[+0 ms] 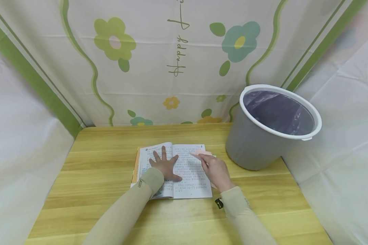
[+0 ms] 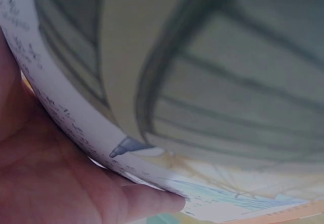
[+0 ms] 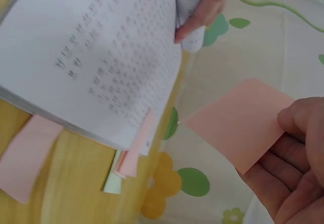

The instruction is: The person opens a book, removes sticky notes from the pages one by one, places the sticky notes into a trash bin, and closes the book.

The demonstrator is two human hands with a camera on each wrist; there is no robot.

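I see bench (image 1: pixel 95 163) wood running from its slanting left edge to the opened book (image 1: pixel 191 180), lower centre; the left hand (image 1: pixel 166 166) lies spread wide across it, gripping nothing. The right hand (image 1: pixel 217 170) pinches a pink slip (image 3: pixel 238 123). Wood separates book from grey bin (image 1: pixel 251 146), right.

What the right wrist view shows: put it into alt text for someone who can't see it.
A person's right grip pinches a pink paper note near an open, printed book. Pink and pale green paper strips stick out at its edge over a wooden table; the left grip touches the book.
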